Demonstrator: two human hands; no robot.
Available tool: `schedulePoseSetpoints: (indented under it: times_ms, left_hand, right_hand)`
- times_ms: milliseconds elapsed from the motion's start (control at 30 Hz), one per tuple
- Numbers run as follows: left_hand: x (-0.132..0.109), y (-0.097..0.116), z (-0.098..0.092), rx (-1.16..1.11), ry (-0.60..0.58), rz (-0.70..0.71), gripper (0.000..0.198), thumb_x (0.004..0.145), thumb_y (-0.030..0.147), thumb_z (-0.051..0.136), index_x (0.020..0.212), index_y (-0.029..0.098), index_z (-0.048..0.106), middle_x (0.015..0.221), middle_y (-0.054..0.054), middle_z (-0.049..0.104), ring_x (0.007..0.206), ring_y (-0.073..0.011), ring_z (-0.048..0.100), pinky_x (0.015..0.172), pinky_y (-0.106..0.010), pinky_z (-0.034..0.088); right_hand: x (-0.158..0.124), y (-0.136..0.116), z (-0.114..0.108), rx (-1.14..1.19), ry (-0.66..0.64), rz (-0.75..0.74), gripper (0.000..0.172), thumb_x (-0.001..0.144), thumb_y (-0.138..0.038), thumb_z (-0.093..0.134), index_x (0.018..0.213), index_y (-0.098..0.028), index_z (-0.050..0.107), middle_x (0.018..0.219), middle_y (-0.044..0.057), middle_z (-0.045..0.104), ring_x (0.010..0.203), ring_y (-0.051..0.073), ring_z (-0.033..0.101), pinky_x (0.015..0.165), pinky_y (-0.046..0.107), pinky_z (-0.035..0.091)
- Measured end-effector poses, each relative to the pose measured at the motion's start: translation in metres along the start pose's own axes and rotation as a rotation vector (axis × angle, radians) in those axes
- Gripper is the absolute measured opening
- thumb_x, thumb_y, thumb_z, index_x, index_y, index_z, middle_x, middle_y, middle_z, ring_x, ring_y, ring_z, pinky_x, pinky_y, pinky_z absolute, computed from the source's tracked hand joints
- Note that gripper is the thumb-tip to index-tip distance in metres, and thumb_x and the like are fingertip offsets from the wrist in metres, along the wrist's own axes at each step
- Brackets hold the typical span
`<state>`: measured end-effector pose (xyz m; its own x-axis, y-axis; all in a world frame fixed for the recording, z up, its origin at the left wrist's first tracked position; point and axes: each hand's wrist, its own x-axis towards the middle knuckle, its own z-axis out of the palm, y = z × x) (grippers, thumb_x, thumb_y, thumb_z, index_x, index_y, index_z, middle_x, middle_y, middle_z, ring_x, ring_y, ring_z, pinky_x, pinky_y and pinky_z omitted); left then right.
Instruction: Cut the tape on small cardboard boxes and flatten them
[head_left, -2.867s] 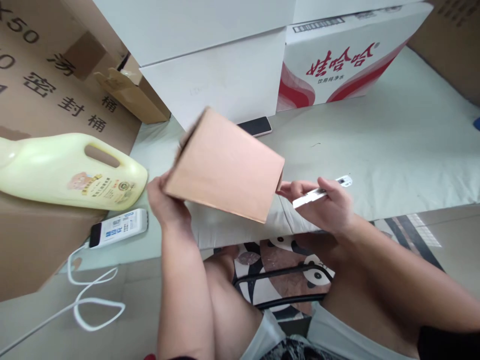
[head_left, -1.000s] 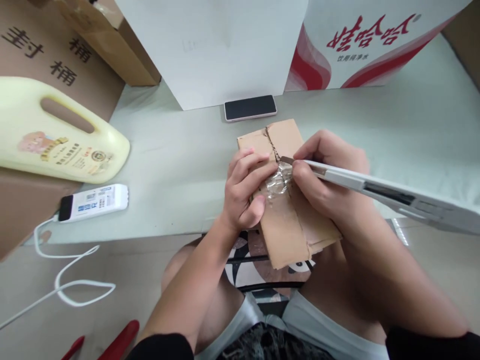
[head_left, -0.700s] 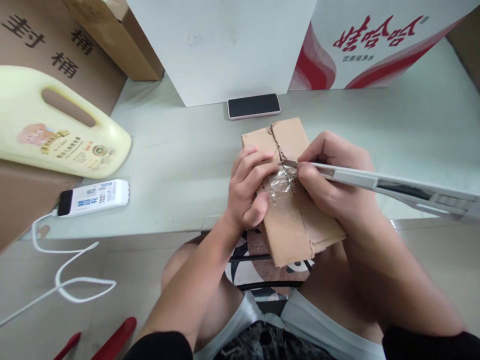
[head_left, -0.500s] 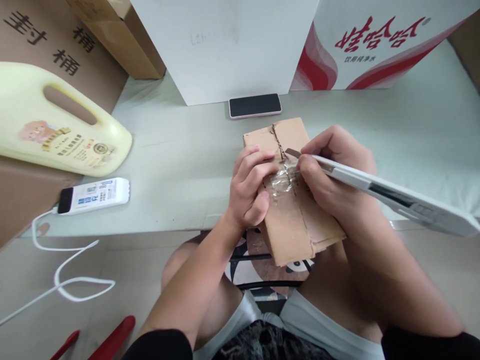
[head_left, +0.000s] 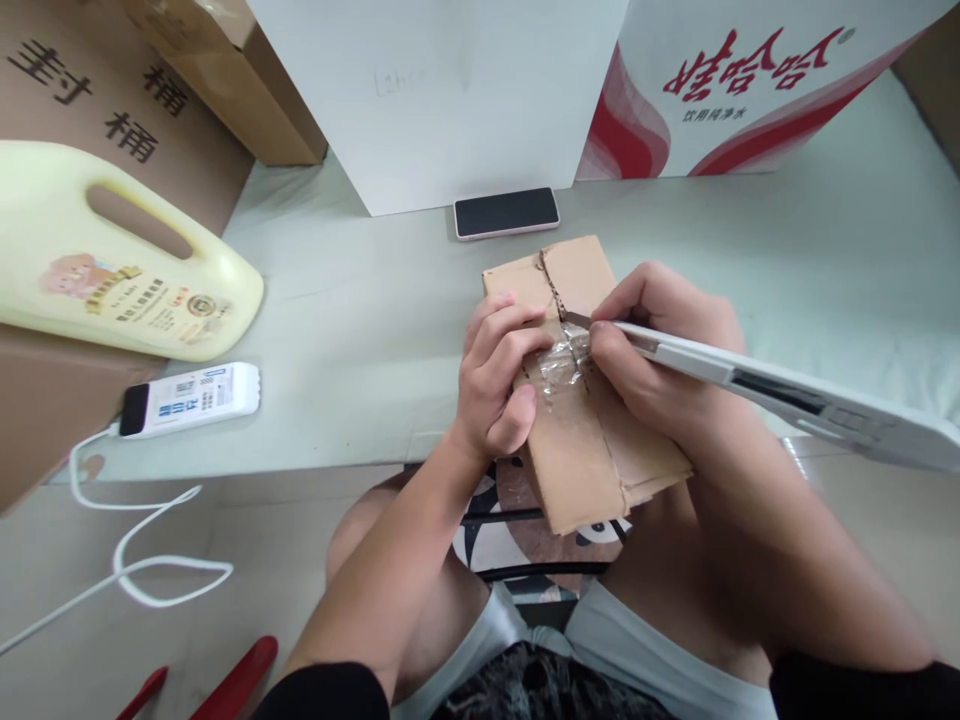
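A small brown cardboard box (head_left: 574, 450) lies at the table's front edge, its near end jutting out over my lap. Crumpled clear tape (head_left: 561, 365) covers part of the ragged seam along its top. My left hand (head_left: 501, 375) is closed on the box's left side, fingers curled over the top face. In my right hand (head_left: 664, 340) is a white box cutter (head_left: 765, 385), gripped close to its blade. The short metal blade (head_left: 576, 319) is extended, and its tip meets the seam just above the tape. The right hand's lower fingers are partly hidden behind the cutter.
A black-screened phone (head_left: 507, 213) lies beyond the box, before a large white carton (head_left: 450, 100). To the left are a pale yellow jug (head_left: 135, 270) and a white power bank (head_left: 191, 400) with a trailing cable (head_left: 124, 545). A red-printed carton (head_left: 720, 100) stands back right.
The cutter blade has moved slightly down and left, its tip now at the seam instead of just above it. My left hand keeps its hold on the box; the view has shifted slightly.
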<state>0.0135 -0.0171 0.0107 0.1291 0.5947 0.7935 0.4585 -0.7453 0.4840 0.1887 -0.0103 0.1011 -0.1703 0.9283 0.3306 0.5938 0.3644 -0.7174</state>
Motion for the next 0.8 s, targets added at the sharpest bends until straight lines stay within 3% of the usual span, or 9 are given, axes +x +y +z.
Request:
schedulePoseSetpoints:
  times_ms: [567, 800]
  left_hand:
    - [0.0015, -0.0007, -0.0002, -0.008, -0.012, 0.003, 0.037, 0.100, 0.046, 0.035, 0.111, 0.023, 0.062, 0.122, -0.011, 0.069, 0.124, -0.0299, 0.061, 0.117, -0.054, 0.044]
    - [0.0005, -0.0022, -0.0001, 0.027, -0.026, 0.004, 0.038, 0.099, 0.047, 0.033, 0.113, 0.024, 0.060, 0.123, -0.010, 0.069, 0.122, -0.0303, 0.062, 0.117, -0.055, 0.044]
  right_hand:
    - [0.0050, 0.0008, 0.0011, -0.047, -0.104, 0.083, 0.004, 0.074, -0.024, 0.058, 0.072, -0.022, 0.056, 0.060, -0.002, 0.058, 0.052, 0.011, 0.045, 0.057, 0.029, 0.035]
    - [0.0031, 0.0008, -0.0028, 0.016, -0.104, 0.050, 0.005, 0.075, -0.023, 0.056, 0.071, -0.022, 0.053, 0.056, -0.003, 0.053, 0.052, 0.010, 0.042, 0.057, 0.029, 0.033]
